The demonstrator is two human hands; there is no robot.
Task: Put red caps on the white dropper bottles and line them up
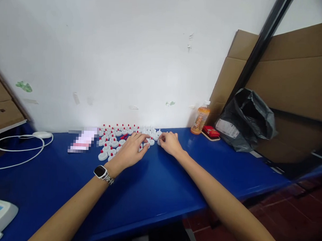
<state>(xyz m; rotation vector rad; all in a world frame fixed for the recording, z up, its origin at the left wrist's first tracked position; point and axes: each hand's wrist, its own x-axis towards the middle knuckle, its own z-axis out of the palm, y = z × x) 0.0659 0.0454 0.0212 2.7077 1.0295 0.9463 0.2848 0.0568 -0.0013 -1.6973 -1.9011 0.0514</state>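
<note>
Many white nozzle caps (103,155), most with small red tips, stand on the blue table in front of me. My left hand (133,149) reaches over their right part with thumb and fingers apart; whether it touches a cap below is hard to tell. Some loose red tips (124,137) lie among the caps, left of that hand. My right hand (170,143) is closed in a pinch at a white cap (159,142) on the right edge of the group. Its fingertips partly hide that cap. Behind my hands, several white caps (152,129) show no red tip.
An orange drink bottle (200,118) stands by the wall, beside a phone with a red packet (211,131) on it. Farther right sits a grey plastic bag (247,120) against cardboard. At left are a blurred-out flat item (84,140), a white cable (21,150) and a white device (2,216).
</note>
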